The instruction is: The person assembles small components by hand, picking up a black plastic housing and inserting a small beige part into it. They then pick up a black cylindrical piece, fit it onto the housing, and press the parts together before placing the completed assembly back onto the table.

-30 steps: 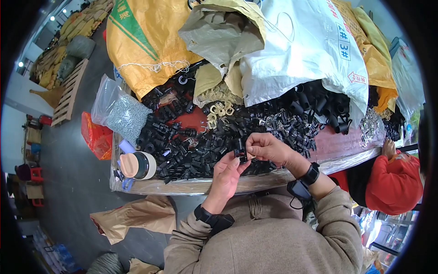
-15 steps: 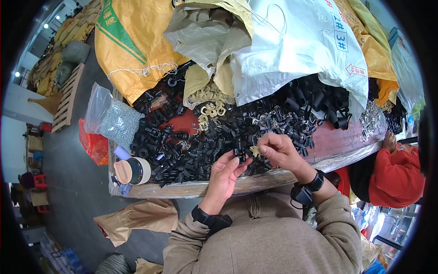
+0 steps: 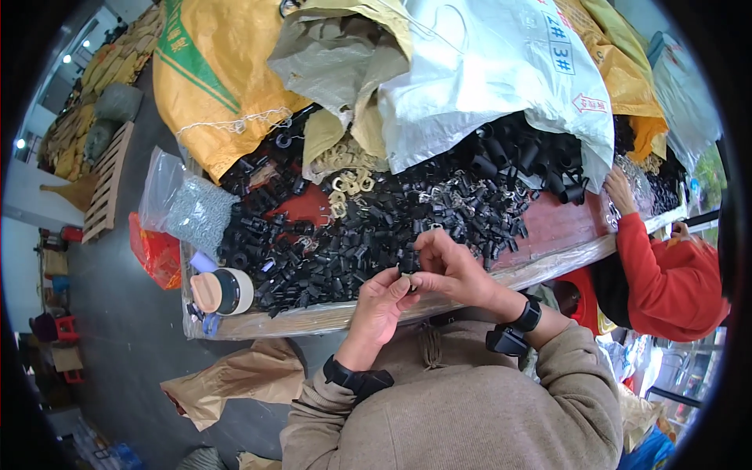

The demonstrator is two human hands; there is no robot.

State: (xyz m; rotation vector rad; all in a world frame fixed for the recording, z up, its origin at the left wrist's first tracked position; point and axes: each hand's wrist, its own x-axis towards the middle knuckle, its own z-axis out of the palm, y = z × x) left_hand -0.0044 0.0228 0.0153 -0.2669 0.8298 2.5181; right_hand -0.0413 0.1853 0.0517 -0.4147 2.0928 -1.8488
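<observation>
Above the front edge of the table, my left hand (image 3: 378, 312) and my right hand (image 3: 457, 272) meet at the fingertips. A small black plastic part (image 3: 413, 288) is pinched in my left hand, mostly covered by the fingers. My right thumb and forefinger press against it, with a sliver of the cream-coloured piece (image 3: 405, 276) showing between the fingertips; how the two fit together is hidden. Just beyond my hands spreads a heap of small black plastic parts (image 3: 345, 251). Several cream-coloured ring-shaped pieces (image 3: 352, 182) lie behind the heap.
A cup with a pink lid (image 3: 223, 291) and a clear bag of small metal pieces (image 3: 200, 205) stand at the left. Yellow (image 3: 227, 70) and white sacks (image 3: 486, 86) spill parts along the back. At the right, a co-worker in a red sleeve (image 3: 654, 266) reaches onto the table.
My right hand has moved left and brought the cream-coloured piece to the black part in my left hand. The co-worker's arm has stretched out over the table. The view has shifted slightly.
</observation>
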